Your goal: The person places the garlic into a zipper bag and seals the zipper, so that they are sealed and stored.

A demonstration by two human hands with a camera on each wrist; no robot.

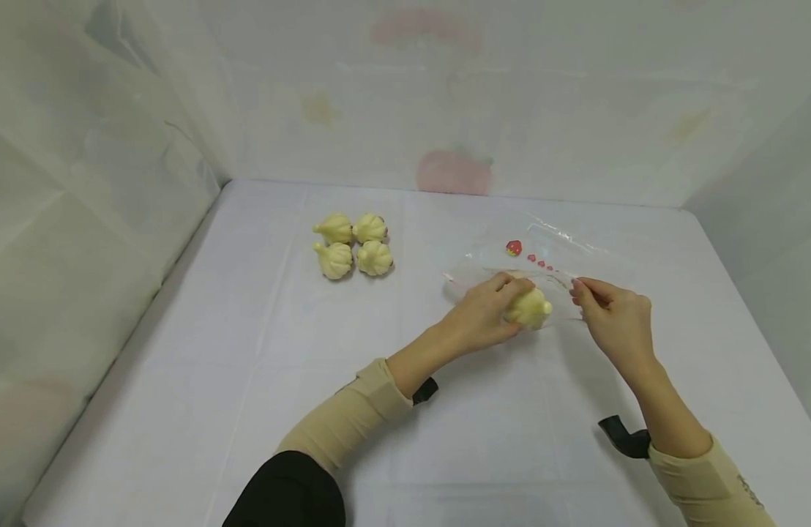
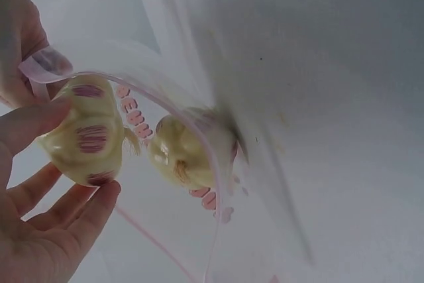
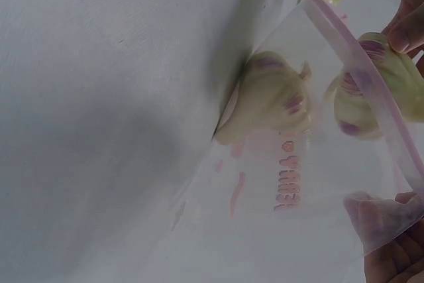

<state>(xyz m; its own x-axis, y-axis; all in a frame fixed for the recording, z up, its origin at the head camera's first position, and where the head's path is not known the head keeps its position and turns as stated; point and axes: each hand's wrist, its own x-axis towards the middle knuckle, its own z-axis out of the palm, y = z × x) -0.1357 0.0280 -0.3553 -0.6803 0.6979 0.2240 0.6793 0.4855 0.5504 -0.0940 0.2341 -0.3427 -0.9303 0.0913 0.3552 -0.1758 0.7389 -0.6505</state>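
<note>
My left hand (image 1: pixel 487 311) grips a pale yellow garlic bulb (image 1: pixel 529 309) with purple streaks, fingers and thumb around its sides. It is held at the mouth of a clear zip bag (image 1: pixel 577 252) printed with small red shapes. Between thumb and fingers, my right hand (image 1: pixel 613 315) pinches the bag's edge. The left wrist view shows the pink bag rim (image 2: pixel 165 101) standing apart, with a second garlic bulb (image 2: pixel 182 154) inside. In the right wrist view that inner garlic bulb (image 3: pixel 268 101) shows through the film, while the held bulb (image 3: pixel 387 81) partly overlaps the rim.
Several garlic bulbs (image 1: pixel 353 245) sit in a close group at the back left of the white table (image 1: pixel 181 366). Pale printed sheets (image 1: pixel 577 95) hang behind the table and along its sides. Black curved mounts (image 1: pixel 624 438) stick out from both wrists.
</note>
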